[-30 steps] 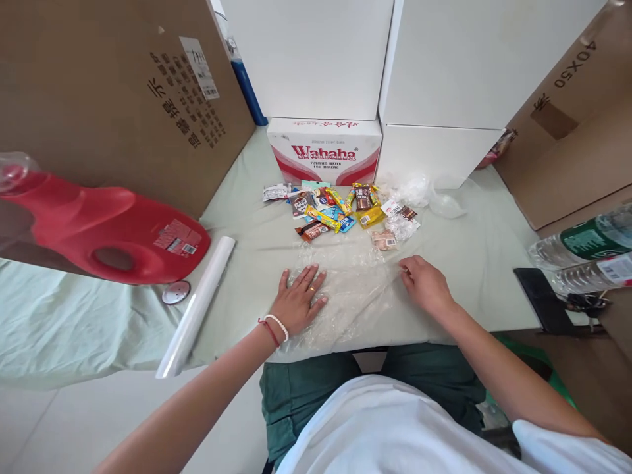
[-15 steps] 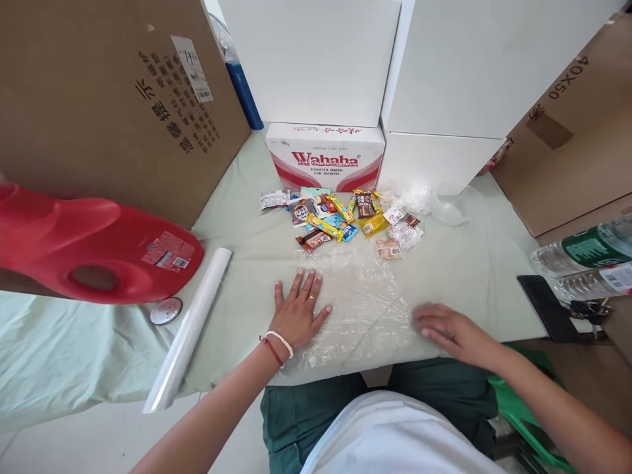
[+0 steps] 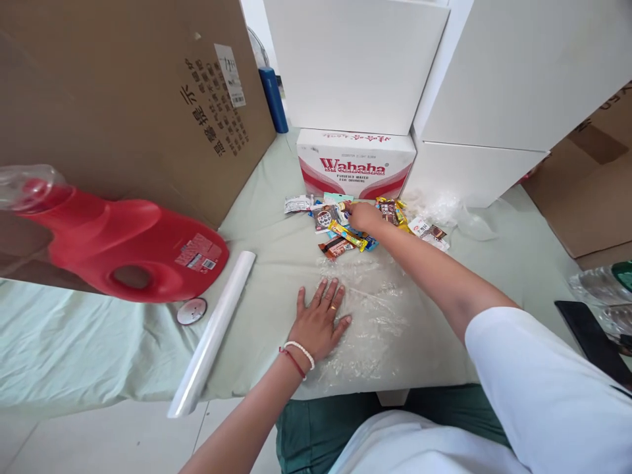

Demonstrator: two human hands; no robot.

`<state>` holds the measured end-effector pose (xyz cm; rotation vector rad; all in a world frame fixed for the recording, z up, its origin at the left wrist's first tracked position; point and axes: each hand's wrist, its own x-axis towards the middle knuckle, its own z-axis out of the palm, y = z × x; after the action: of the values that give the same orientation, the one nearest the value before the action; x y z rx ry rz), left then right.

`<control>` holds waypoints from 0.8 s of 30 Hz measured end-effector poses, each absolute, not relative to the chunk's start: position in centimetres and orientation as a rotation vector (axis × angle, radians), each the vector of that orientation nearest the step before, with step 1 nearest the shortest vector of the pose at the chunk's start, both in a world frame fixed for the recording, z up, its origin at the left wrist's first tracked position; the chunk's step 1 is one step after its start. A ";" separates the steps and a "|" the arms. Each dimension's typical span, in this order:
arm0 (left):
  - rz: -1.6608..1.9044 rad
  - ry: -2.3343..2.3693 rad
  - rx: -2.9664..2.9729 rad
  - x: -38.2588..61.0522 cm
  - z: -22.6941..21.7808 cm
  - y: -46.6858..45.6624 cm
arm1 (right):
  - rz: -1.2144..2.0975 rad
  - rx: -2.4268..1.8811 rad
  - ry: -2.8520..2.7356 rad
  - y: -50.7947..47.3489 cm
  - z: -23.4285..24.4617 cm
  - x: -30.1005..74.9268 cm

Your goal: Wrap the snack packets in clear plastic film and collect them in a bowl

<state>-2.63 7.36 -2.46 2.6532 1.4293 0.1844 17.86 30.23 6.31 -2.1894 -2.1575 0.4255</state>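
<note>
My left hand (image 3: 318, 322) lies flat with fingers spread, its thumb side on the left edge of a sheet of clear plastic film (image 3: 368, 336). The wrinkled film is spread over the cloth in front of me. My right hand (image 3: 364, 217) reaches across into a pile of small wrapped snacks, its fingers bent down and drawn together. What they grip is partly hidden by the hand. Around it lie a yellow snack stick (image 3: 345, 234), a brown snack packet (image 3: 336, 247), a cocoa packet (image 3: 388, 212) and a silver packet (image 3: 298, 204).
A white roll of film (image 3: 212, 336) lies left of my left hand, beside a round lid (image 3: 191, 311) and a red jug (image 3: 138, 243). Behind the snacks stands a Wahaha carton (image 3: 355, 164). Crumpled clear plastic (image 3: 464, 217) and a phone (image 3: 592, 339) are at right.
My right hand has left the film's right edge and moved forward and left into the snack pile. My left hand stays flat on the film's left edge. The view has shifted slightly.
</note>
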 end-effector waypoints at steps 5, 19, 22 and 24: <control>0.181 1.436 2.659 -2.8 -2.7 7.4 | 0.273 -2.275 -1.925 31.8 3.5 16.9; 0.138 1.450 2.693 -2.8 -2.8 7.4 | 0.354 -1.888 -1.782 25.3 7.8 25.0; 0.119 1.453 2.689 -2.7 -2.6 7.5 | 0.610 -1.567 -2.021 18.0 6.3 25.5; 0.115 1.449 2.676 -2.5 -2.4 7.5 | 0.597 -1.433 -2.212 13.2 4.3 25.3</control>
<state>-2.54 7.54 -2.41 2.6758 1.4493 0.1146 25.26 13.16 4.33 -1.4326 -2.2122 0.5971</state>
